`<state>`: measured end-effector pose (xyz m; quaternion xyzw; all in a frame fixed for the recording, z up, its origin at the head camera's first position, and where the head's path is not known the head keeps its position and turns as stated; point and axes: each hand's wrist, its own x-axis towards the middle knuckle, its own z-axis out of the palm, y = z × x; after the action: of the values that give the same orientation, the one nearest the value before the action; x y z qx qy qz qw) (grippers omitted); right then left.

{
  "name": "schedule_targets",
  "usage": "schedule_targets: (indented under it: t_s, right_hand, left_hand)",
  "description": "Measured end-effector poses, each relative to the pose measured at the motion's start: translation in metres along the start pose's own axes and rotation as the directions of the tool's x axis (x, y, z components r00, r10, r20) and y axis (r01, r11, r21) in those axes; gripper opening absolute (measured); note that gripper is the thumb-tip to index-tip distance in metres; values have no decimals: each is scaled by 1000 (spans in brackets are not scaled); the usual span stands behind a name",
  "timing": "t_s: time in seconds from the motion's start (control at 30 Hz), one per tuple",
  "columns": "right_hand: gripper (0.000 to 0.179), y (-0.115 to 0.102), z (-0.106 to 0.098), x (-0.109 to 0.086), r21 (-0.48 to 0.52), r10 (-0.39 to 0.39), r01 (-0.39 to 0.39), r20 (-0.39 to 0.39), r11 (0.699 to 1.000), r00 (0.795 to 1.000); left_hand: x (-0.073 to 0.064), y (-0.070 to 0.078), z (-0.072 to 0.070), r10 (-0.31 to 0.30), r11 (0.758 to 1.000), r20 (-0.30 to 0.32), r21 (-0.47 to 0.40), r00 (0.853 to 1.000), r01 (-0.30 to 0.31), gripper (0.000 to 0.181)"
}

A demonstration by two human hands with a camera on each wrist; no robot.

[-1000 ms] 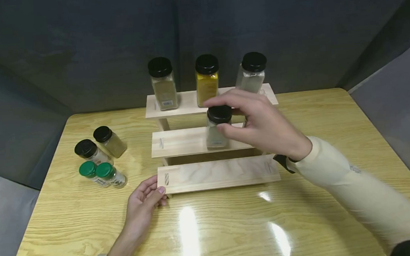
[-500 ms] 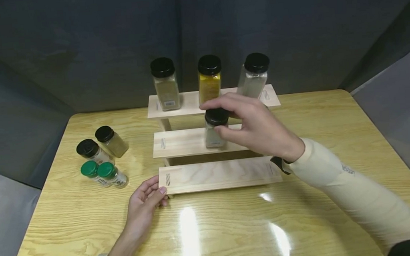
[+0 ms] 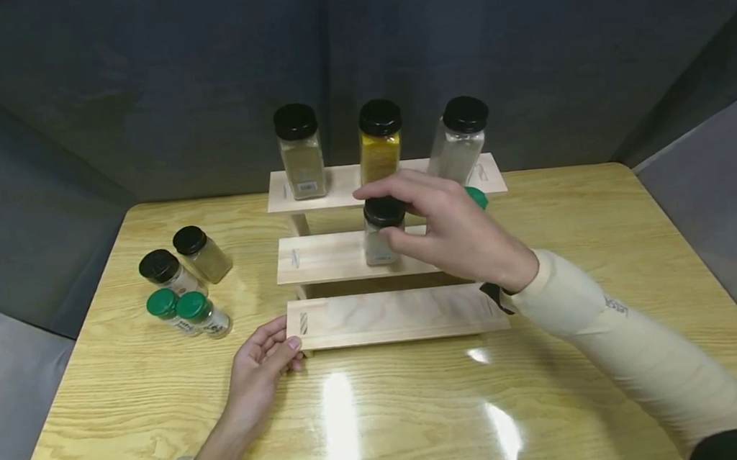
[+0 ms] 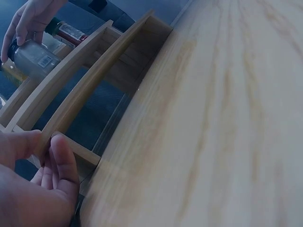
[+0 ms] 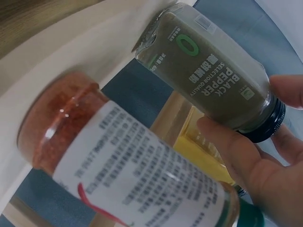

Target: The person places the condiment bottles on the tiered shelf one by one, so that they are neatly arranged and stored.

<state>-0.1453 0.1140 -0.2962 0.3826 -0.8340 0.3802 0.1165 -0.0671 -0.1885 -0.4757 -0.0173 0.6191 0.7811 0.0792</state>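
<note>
My right hand (image 3: 455,227) pinches the black cap of a clear black pepper jar (image 5: 208,71), which stands upright at the middle tier of a wooden three-tier rack (image 3: 398,316). Its base is right at the shelf board. To the right of it is a red spice bottle (image 5: 137,165) with a green cap (image 3: 478,197); in the head view my hand hides most of that bottle. My left hand (image 3: 262,361) grips the left end of the lowest shelf, thumb on top and fingers below, as the left wrist view (image 4: 45,175) shows.
On the top tier stand three black-capped jars: a greyish one (image 3: 303,164), a yellow one (image 3: 380,155) and a pale one (image 3: 459,147). Left of the rack, two black-capped jars (image 3: 204,257) and two green-capped bottles (image 3: 205,316) are grouped on the wooden table (image 3: 415,414). Dark cloth (image 3: 200,77) hangs behind.
My right hand has slid the black pepper jar a little left along the middle tier, and the green cap behind the hand has come into view. The left hand keeps its grip on the rack.
</note>
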Motion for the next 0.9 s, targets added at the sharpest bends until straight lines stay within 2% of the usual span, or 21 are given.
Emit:
schedule_targets:
  t_s: [0.27,0.67,0.9]
  right_hand:
    - [51,1,1,1,-26,11,-11,2,1000,1000]
    - [52,-4,0,2,-81,73,-70,37,994,997]
    - [51,-8,0,-1,-82,74,-72,21,994,997]
  left_hand:
    - [-1,2,0,-3,1000,-7,18,1000,3,44]
    - [-1,2,1,0,1000,-4,15,1000,0,44]
    - [-2,4,3,12,1000,1,15,1000,-12,44]
